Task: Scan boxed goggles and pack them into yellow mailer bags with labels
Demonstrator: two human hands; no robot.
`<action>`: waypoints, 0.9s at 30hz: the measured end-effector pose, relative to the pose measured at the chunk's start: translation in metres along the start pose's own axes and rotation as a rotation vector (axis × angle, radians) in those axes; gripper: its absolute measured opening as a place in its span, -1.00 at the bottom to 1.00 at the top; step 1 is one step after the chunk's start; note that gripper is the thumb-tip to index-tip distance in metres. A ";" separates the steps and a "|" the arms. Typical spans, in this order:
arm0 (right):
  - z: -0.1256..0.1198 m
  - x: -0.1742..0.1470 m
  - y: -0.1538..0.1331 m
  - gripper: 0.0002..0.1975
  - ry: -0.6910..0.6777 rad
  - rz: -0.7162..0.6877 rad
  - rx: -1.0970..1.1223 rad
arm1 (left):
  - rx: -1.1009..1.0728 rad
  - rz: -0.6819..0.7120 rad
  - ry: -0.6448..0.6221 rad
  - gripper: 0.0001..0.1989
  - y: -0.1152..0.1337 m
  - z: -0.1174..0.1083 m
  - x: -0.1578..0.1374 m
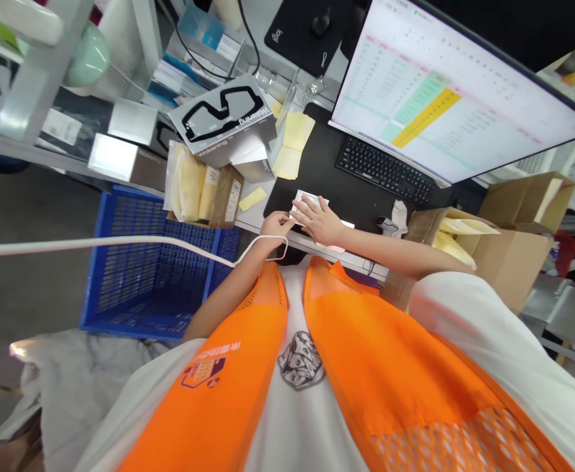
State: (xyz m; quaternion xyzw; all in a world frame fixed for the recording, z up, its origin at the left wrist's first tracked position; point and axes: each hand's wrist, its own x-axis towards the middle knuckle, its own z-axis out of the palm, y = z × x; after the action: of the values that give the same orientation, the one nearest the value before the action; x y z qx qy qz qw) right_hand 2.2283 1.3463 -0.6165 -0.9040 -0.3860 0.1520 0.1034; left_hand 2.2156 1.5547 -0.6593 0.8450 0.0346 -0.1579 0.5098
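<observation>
the work looks under way, neither begun nor finished to judge by; what is done or left cannot be told. the white card (301, 196), flat and faintly printed, lies on the black mat (317, 157). the right hand (322, 223) spreads over it, fingers apart; the left (277, 225) meets its corner, grip unclear.

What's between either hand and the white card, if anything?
Nothing visible: the right hand lies over the white card, the left hand is at its edge. The white cable crosses the left wrist in view, clear of the card.
</observation>
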 end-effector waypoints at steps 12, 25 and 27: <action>0.000 0.005 0.056 -0.58 0.297 -0.111 0.485 | 0.325 0.561 -0.212 -0.33 0.013 -0.005 0.038; -0.002 -0.018 0.014 0.12 0.094 0.510 0.183 | 0.803 0.612 -0.584 0.21 0.048 -0.026 0.085; 0.001 -0.009 0.017 0.08 0.096 0.521 0.216 | 0.769 0.617 -0.598 0.17 0.047 -0.025 0.093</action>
State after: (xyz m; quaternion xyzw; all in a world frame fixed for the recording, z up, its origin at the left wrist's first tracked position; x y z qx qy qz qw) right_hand 2.2332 1.3283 -0.6204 -0.9626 -0.1169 0.1706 0.1749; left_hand 2.3195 1.5440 -0.6363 0.8592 -0.4188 -0.2352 0.1762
